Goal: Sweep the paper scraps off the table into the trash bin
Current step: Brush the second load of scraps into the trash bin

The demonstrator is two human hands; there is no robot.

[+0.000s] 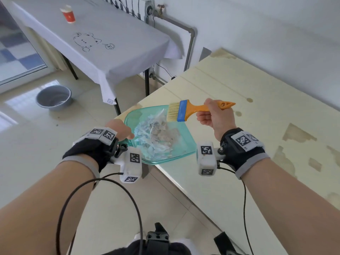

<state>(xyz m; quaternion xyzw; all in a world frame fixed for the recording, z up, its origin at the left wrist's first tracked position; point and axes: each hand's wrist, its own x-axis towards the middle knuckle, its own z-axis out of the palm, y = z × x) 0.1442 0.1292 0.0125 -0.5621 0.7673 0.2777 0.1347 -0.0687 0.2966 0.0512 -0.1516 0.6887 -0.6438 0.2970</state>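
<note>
A clear teal dustpan (181, 149) sits at the near left edge of the cream table (230, 85), holding a heap of pale blue and grey paper scraps (156, 137). My left hand (120, 130) grips the dustpan's left side; its fingers are mostly hidden. My right hand (216, 116) holds the orange handle of a paintbrush (182, 110) with a blue ferrule. The pale bristles hang over the scraps at the dustpan's far right corner. No trash bin is in view.
A grey metal basin (54, 97) stands on the tiled floor to the left. Behind it is a table with a white cloth (110, 43) and a red cup (69, 14). The cream table's surface is stained and peeling on the right.
</note>
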